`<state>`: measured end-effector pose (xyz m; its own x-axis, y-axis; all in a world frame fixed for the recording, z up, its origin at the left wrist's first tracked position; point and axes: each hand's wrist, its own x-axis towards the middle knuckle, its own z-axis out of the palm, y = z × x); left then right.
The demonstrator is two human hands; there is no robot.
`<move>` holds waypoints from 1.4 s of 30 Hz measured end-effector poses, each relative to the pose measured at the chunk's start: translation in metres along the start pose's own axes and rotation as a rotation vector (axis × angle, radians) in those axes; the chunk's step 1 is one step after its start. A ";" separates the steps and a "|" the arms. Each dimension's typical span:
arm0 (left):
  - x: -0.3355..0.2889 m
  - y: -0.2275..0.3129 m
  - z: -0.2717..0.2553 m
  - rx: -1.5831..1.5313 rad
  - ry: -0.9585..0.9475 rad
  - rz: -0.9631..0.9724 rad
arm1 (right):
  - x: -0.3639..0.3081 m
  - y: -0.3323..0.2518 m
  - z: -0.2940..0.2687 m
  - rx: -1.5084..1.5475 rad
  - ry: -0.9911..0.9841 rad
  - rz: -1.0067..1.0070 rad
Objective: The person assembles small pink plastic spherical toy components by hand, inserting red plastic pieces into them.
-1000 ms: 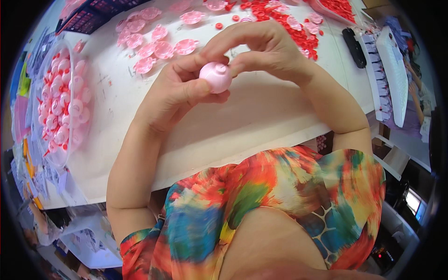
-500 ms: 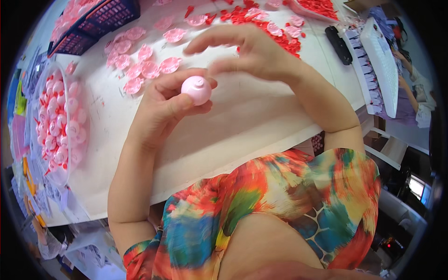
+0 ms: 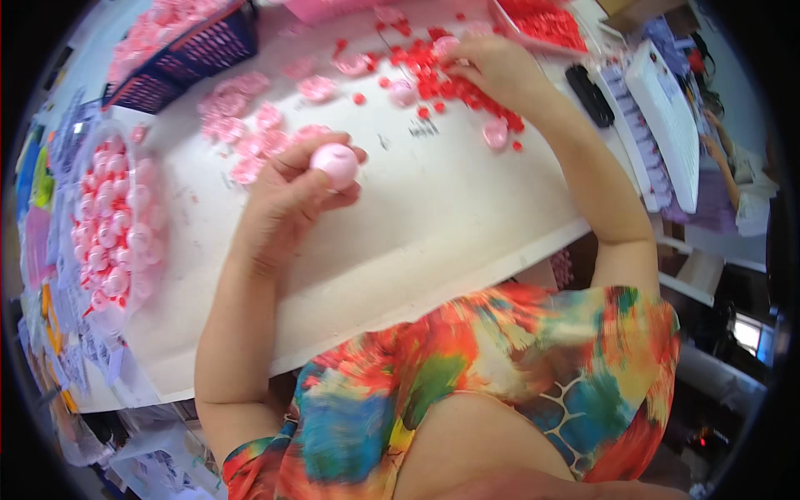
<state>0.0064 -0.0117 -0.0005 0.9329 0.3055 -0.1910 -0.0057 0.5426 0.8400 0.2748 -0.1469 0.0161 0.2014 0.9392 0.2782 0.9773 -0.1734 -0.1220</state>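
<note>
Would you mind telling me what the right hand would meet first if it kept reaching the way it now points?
The right hand points up-left across the table; first in line are the small red pieces scattered by its fingertips, probably already touched, though blur hides contact.

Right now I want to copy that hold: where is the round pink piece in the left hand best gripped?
Grip the pink round piece around its sides, coming from below and behind, as the left hand does. Its rounded shape probably suits fingertips spread around it, leaving the top face free.

A small assembly workshop. Left of the left hand (image 3: 287, 204) sits a bag of finished pink pieces (image 3: 112, 225). Loose red parts (image 3: 442, 75) lie under the right hand (image 3: 492, 71).
</note>
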 end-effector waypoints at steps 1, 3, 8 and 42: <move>-0.001 0.000 0.001 -0.003 0.020 -0.015 | 0.002 -0.001 0.000 -0.047 -0.011 -0.012; -0.004 -0.001 0.005 -0.023 0.024 -0.026 | 0.001 -0.002 0.001 -0.110 -0.102 0.035; -0.002 -0.004 0.001 -0.014 -0.032 -0.049 | -0.001 -0.003 0.002 0.032 -0.106 0.002; 0.006 -0.006 -0.015 -0.072 -0.044 0.059 | -0.015 -0.071 0.007 0.429 -0.213 -0.033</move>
<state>0.0064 -0.0014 -0.0144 0.9450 0.3048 -0.1183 -0.0857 0.5800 0.8101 0.2019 -0.1467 0.0135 0.1090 0.9897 0.0926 0.8582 -0.0466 -0.5112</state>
